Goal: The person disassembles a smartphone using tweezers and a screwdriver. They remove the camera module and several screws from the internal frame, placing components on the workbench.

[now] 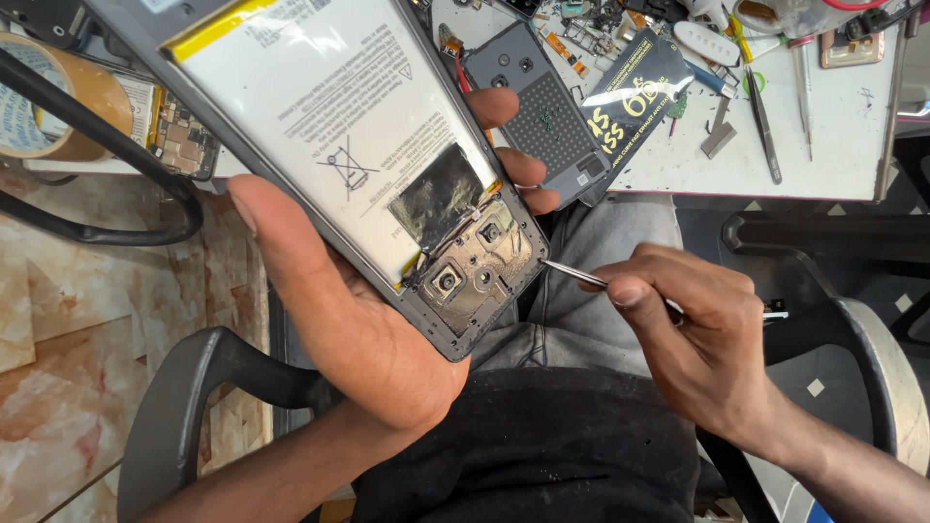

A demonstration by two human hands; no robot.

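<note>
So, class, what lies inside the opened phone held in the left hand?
Inside the opened phone: a white battery, black foil patch and camera modules. Whatever sits beneath the battery is covered.

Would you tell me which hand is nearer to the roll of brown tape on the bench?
Left. The left hand, holding the opened phone, lies closer to the tape roll; the right hand with tweezers is farther away.

Phone-repair workshop. Evidence: white workbench (852,116) strewn with small electronic parts and loose circuit pieces; tweezers (762,121) and a screwdriver (803,87) lying on it; a detached grey phone back cover (538,107); a roll of tape (48,97); an opened phone (387,145) with battery and camera modules exposed; a black chair armrest (184,407).
</note>
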